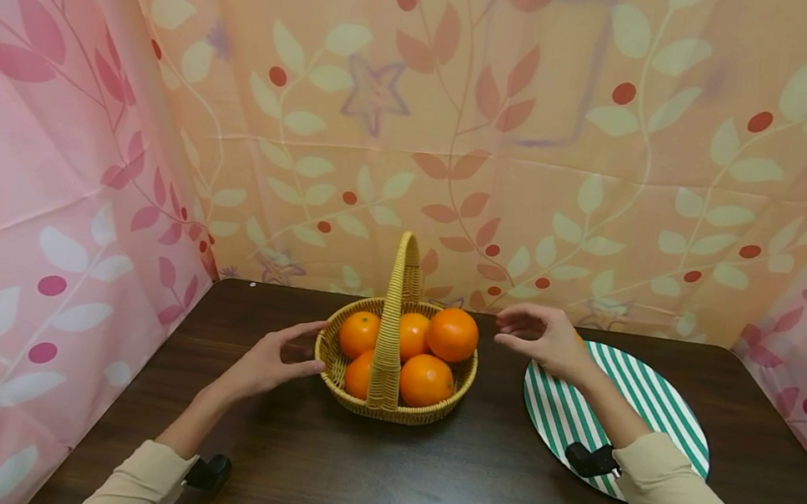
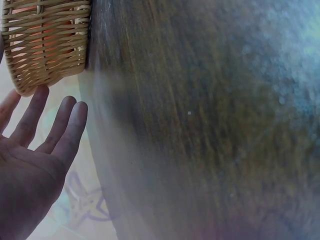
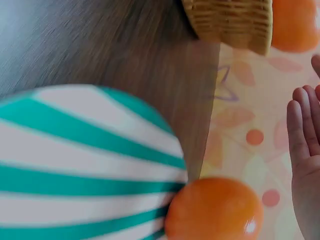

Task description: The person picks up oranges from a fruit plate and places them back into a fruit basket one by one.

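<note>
A yellow wicker basket (image 1: pixel 395 413) with a tall arched handle stands toward the back of the table, holding several oranges (image 1: pixel 427 381). At its left side is my left hand (image 1: pixel 272 360), thumb and fingertips right at the rim; the left wrist view shows these fingers (image 2: pixel 34 117) extended against the wicker. My right hand (image 1: pixel 549 341) hovers between basket and plate, fingers loosely bent with nothing in them. Under the right forearm lies a round green-and-white striped plate (image 1: pixel 647 391). Another orange (image 3: pixel 214 210) sits at the plate's far edge, mostly hidden behind my right hand in the head view.
The dark wooden table (image 1: pixel 360 482) carries the basket and plate. Patterned cloth (image 1: pixel 457 124) hangs right behind its back edge and along both sides. One orange (image 1: pixel 452 334) rides high at the basket's right rim.
</note>
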Tool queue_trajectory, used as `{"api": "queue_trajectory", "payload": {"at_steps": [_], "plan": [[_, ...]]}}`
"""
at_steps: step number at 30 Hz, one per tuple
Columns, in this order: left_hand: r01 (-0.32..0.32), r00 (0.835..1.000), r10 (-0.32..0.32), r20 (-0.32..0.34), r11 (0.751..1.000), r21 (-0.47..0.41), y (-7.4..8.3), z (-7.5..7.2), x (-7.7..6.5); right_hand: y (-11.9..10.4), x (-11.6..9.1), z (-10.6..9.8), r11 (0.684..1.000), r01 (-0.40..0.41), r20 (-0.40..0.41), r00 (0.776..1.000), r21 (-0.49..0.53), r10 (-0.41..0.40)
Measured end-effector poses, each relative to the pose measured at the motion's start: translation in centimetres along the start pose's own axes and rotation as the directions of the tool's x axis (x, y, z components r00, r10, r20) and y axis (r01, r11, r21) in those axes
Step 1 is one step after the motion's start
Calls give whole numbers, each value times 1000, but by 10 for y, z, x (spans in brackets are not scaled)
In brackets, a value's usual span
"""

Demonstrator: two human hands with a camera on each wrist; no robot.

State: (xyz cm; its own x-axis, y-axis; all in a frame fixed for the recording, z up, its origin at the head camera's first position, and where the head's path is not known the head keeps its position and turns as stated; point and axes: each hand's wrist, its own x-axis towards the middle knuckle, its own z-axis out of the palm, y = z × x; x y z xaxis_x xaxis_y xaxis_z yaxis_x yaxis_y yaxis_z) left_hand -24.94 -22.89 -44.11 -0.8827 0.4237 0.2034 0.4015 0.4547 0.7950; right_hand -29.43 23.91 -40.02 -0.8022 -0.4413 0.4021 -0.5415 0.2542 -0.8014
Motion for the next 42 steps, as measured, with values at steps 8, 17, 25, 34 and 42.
{"api": "queue_trajectory", "payload": {"at_steps": [8,17,25,34,42], "plan": [[-2,1000,2,-1,1000,1,1,0,-1,3,-22,-28,998,-33,-43,999,-44,31],[-10,1000,10,1,1000,-4,1,1,-1,6,-40,-59,994,-64,-87,995,-94,55],[-10,1000,10,2,1000,-5,0,0,-1,10,-55,-88,983,-75,-134,990,-167,53],[-10,1000,10,3,1000,-10,-1,0,0,27,-67,-101,958,-144,-127,985,-246,116],[-1,1000,1,3,1000,-5,-1,0,0,38,-68,-97,951,-231,30,970,-206,243]]}}
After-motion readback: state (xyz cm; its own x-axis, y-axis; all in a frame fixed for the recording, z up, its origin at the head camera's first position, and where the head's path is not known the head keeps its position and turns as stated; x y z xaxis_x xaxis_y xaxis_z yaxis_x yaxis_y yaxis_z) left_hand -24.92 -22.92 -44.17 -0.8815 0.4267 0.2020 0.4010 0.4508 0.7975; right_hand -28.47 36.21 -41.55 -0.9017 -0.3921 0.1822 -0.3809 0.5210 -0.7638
